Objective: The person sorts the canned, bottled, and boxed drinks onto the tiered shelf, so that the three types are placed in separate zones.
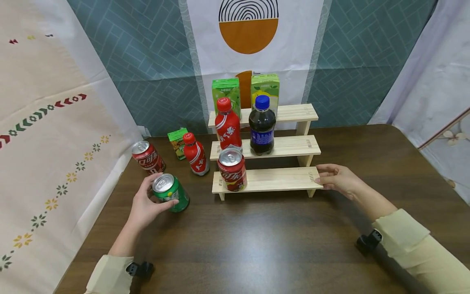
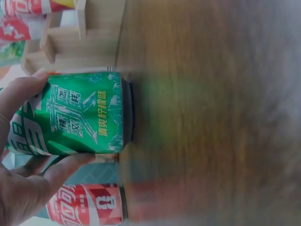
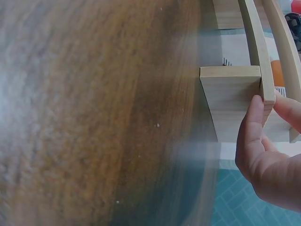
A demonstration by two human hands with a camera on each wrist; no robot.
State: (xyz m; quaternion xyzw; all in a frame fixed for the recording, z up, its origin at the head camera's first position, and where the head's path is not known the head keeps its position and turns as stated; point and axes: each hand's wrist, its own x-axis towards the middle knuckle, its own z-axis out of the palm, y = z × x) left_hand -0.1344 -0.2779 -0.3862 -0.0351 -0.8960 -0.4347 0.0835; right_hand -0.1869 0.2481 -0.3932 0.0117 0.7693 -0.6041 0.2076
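My left hand (image 1: 147,204) grips a green soda can (image 2: 84,113), thumb on one side and fingers on the other. Whether the can's base touches the table is hard to tell. My right hand (image 1: 339,179) pinches the right end of the bottom step of a three-tier wooden shelf (image 1: 279,179). In the right wrist view, thumb and fingers lie on opposite faces of the board (image 3: 267,80). A red soda can (image 1: 233,173) stands at the left of that step. On the middle step are a red bottle (image 1: 228,128) and a dark cola bottle (image 1: 262,126) with a blue cap.
Two green juice cartons, one left (image 1: 225,87) and one right (image 1: 265,85), stand on the top step. Left of the shelf are a red cola can (image 1: 148,158), a small red bottle (image 1: 196,155) and a small green carton (image 1: 178,143). Patterned cloths hang around the wooden table (image 1: 257,245).
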